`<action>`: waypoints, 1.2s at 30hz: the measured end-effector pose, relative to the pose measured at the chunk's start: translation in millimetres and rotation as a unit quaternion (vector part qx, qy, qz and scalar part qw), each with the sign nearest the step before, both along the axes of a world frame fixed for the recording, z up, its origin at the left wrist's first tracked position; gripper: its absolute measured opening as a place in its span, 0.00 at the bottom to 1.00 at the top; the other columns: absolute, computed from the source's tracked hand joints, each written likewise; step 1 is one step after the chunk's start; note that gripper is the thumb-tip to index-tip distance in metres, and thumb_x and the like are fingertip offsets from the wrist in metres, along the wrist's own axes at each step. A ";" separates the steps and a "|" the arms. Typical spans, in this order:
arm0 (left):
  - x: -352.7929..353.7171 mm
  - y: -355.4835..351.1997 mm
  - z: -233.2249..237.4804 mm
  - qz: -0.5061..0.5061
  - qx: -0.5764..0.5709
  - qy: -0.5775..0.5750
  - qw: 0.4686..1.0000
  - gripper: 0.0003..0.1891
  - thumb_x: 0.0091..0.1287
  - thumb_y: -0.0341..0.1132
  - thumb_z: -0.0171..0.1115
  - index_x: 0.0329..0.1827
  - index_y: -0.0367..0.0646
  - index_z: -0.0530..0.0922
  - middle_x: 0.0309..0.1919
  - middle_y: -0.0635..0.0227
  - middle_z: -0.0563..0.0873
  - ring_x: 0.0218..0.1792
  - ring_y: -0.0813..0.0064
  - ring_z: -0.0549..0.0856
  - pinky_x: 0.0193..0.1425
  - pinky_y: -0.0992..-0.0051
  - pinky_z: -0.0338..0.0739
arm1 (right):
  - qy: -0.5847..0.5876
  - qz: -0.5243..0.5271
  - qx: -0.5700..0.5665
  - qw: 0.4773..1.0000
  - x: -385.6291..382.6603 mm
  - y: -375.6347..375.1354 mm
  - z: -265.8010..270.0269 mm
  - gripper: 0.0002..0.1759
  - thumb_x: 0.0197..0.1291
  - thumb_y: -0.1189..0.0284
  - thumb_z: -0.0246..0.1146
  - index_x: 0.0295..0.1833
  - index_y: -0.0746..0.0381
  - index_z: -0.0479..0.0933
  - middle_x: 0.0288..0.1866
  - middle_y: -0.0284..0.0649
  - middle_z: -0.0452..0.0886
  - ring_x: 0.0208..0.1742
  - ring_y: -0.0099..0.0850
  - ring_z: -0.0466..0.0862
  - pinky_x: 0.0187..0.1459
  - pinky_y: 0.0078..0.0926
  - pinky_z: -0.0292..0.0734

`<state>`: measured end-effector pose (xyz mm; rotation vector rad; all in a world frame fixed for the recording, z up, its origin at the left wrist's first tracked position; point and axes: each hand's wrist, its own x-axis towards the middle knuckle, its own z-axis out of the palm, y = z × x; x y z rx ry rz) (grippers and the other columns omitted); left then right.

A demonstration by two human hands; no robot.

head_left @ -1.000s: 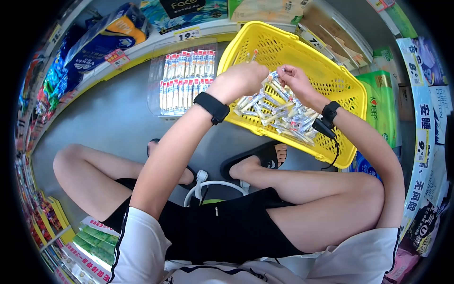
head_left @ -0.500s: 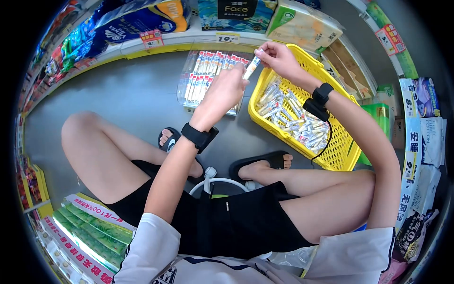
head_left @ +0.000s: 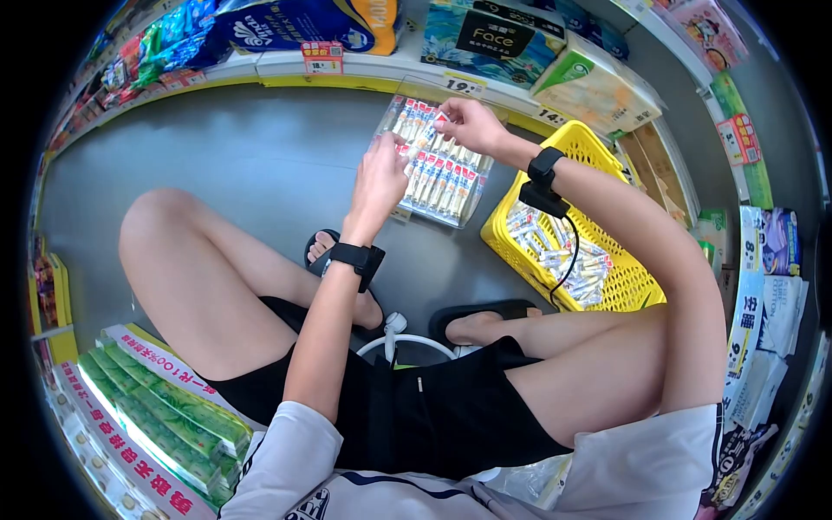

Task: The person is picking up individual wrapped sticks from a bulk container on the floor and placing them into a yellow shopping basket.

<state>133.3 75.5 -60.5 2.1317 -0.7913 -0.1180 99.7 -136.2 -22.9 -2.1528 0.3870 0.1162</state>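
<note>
The left hand shows only its back, so its palm and whatever its grip meets stay hidden, and it covers the near left corner of the clear tray. The right hand has its fingertips among the stick packets at the tray's far end; whether they pinch one is too small to tell. The packets' print is unreadable. The right forearm hides part of the yellow basket, and the picture's top edge cuts off the far shelf's tissue packs.

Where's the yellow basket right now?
Head view, right of centre: the yellow basket sits on the floor, just right of the clear tray, partly under the right forearm.
</note>
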 end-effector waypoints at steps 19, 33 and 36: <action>-40.5 -16.6 -71.3 0.075 0.336 -0.078 0.936 0.35 0.61 0.31 0.65 0.72 0.23 0.68 0.71 0.39 0.71 0.65 0.50 0.76 0.71 0.63 0.72 | 0.130 0.036 -0.078 0.988 88.5 25.5 -122.5 0.18 0.61 0.66 0.73 0.54 0.63 0.85 0.43 0.53 0.89 0.49 0.48 0.90 0.55 0.39 0.83; -25.3 -12.0 -87.5 0.044 0.279 -0.009 0.959 0.32 0.68 0.37 0.65 0.69 0.22 0.68 0.67 0.43 0.74 0.65 0.49 0.75 0.68 0.55 0.73 | 0.139 0.069 -0.160 0.975 85.6 39.0 -143.2 0.24 0.60 0.69 0.68 0.61 0.65 0.76 0.53 0.60 0.85 0.57 0.56 0.86 0.59 0.45 0.82; -26.0 -14.1 -88.8 0.040 0.272 -0.002 0.961 0.30 0.65 0.34 0.66 0.66 0.22 0.70 0.63 0.47 0.75 0.62 0.52 0.76 0.65 0.57 0.74 | 0.145 0.071 -0.164 0.973 84.1 36.1 -142.0 0.23 0.60 0.71 0.67 0.59 0.67 0.74 0.51 0.64 0.84 0.56 0.59 0.85 0.57 0.48 0.82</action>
